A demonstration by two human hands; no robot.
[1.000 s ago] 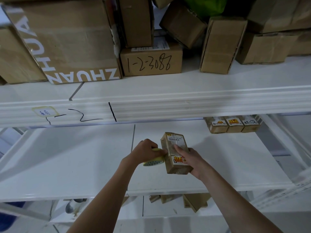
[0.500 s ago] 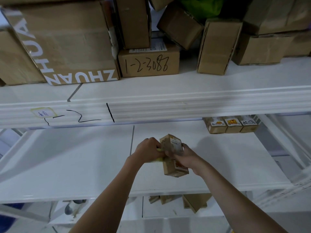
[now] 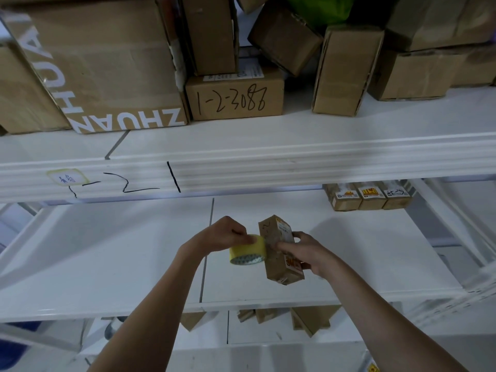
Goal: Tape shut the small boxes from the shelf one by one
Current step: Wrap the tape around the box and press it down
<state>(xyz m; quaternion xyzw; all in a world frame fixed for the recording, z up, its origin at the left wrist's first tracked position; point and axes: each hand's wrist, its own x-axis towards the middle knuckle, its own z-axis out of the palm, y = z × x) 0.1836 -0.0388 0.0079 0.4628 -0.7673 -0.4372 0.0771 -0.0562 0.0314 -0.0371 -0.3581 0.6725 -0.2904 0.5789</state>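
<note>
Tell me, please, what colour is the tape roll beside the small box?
Pale translucent yellow tape roll, seen in the head view.

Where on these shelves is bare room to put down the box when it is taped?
The middle shelf is bare left of the seam, and also between the held box and the three small boxes at the back right. The top shelf is crowded with cartons; only its front strip is free.
</note>
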